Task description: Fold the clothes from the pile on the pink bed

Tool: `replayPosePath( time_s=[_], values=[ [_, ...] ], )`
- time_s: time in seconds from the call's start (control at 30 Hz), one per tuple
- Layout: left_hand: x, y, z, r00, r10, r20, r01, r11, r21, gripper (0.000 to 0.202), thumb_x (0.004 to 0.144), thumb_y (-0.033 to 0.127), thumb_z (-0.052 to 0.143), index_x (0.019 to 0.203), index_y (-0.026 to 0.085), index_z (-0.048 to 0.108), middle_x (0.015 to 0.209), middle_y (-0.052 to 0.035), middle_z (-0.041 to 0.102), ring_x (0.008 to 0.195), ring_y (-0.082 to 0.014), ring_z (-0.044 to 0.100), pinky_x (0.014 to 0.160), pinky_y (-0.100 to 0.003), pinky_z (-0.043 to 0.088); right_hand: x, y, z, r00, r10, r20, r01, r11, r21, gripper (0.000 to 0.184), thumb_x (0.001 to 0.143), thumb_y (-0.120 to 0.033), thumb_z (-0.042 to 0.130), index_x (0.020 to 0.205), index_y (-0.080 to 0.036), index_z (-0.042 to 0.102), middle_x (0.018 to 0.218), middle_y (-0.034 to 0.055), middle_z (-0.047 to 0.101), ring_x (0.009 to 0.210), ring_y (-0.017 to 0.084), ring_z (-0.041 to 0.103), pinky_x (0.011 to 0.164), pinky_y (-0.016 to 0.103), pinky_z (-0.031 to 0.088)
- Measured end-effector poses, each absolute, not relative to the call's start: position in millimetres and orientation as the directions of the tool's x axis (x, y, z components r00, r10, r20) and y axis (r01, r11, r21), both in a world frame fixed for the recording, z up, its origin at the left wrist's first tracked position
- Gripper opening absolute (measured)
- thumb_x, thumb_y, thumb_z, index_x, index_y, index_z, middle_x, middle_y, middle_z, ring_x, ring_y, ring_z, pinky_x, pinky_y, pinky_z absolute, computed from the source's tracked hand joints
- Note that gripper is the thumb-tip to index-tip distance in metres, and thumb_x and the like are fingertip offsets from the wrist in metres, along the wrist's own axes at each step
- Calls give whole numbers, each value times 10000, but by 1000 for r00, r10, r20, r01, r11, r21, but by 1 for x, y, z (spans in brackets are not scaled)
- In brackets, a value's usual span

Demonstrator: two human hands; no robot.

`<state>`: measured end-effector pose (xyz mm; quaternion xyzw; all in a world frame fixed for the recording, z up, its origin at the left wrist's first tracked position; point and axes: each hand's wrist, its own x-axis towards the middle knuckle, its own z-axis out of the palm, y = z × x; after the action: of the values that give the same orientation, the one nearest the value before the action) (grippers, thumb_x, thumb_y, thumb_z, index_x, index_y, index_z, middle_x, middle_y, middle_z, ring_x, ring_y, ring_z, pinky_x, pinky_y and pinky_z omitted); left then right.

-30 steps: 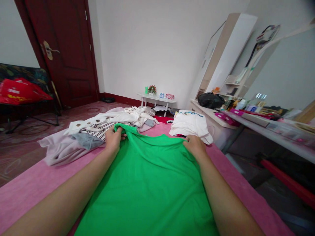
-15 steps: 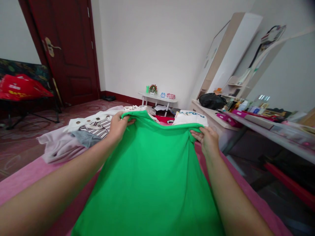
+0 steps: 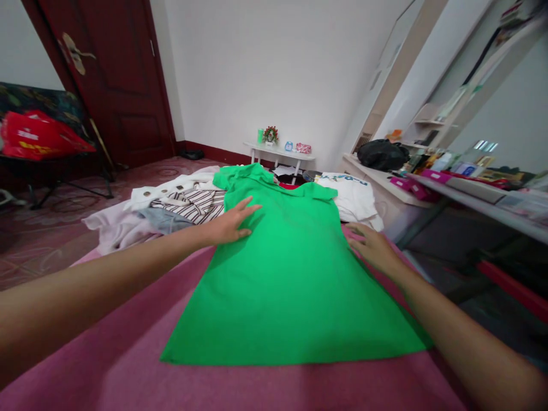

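At the far left, a red bag is sitting on a chair. Next, a heap of clothes is lying on the pink bedding, a striped garment showing at its near side. The left hand is gripping nothing; its fingers are spreading loosely over the left edge of the green shirt, though whether they are touching it I cannot tell.

The shirt is lying lengthwise in the middle of the bedding, hem nearest the wearer, its collar and 2 sleeves bunching at the far end. The left sleeve is crowding the heap, so a sideways tug could probably snag it there or drag clothes along. Pressing unevenly could also be setting creases into that rumpled collar.

To the right, a white garment is lying just beside the right sleeve, posing a similar risk. The right hand is hanging slack and ungripping by the shirt's right edge; its forearm is passing close to the hem corner and could rumple it.
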<state>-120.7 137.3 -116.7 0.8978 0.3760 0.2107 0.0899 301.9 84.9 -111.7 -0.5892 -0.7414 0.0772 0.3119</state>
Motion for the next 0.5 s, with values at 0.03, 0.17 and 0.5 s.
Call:
replayPosePath(
  time_s=[0.03,0.17,0.5],
  values=[
    [-132,118,-125,656,697,289,616,-717,327,675,808,228,545,1426,260,275,1548,-85,72,1364,-290,264,1078,-433,305,311,67,-119,-134,921,365,851,296,-434,406,755,-318,534,1142,-204,582,1209,99,607,1131,276,556,975,453,433],
    [-181,63,-144,694,670,264,554,-731,399,454,855,166,447,1281,303,524,1494,-38,292,1296,-246,399,1072,-413,328,351,5,-143,-138,928,345,914,253,-317,373,752,-292,503,1091,-222,640,1213,81,613,1150,271,544,1013,455,398],
    [-192,35,-117,725,635,267,427,-718,550,250,802,353,599,1027,309,698,1401,-57,447,1298,-279,395,1094,-459,264,338,-21,-133,-252,955,155,823,295,-485,430,785,-382,576,1199,-273,607,1431,54,405,1302,243,387,1086,432,293]
  ],
)
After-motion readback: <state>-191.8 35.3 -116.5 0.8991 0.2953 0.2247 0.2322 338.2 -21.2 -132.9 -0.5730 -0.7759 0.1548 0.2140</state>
